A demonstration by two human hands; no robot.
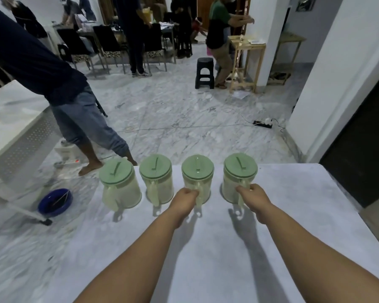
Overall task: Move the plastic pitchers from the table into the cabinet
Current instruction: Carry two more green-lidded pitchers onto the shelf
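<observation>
Several clear plastic pitchers with green lids stand in a row along the far edge of the white table (293, 215). My left hand (184, 199) is closed around the handle of the third pitcher from the left (197, 171). The handle of the rightmost pitcher (240, 171) is gripped by my right hand (253, 196). Both held pitchers stand upright on the table. Two more pitchers, one at the far left (118, 182) and one beside it (155, 173), stand untouched with handles facing me.
Beyond the table a person in a dark shirt and grey trousers (74, 119) stands on the marble floor at left. A blue basin (54, 202) lies on the floor by a white table (7, 132). A dark opening (363, 160) is at right. A black stool (204, 72) and other people stand farther back.
</observation>
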